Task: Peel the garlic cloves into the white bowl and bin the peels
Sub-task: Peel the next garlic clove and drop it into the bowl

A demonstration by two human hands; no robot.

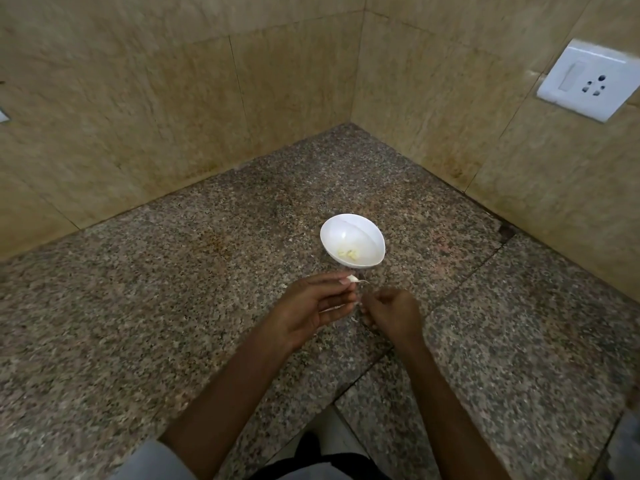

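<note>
Mid-peel on one garlic clove (353, 279), pinched at the fingertips of the left hand (318, 306), held above the desk (173, 306) just on the near side of the white bowl (349, 230). Thin strip of peel (364, 282) trailing off the clove toward the right hand (391, 311). Right fingers curled tight, knuckles up, close beside the left; cannot tell whether pinching the peel or holding anything. A few pale peeled cloves (348, 253) already lying in the bowl. Likely step: stripping the skin. Next, probably: pull the rest of the peel clear, drop the bare clove forward into the bowl, gather peels. No bin in view. Wall socket (588, 79) far right.
</note>
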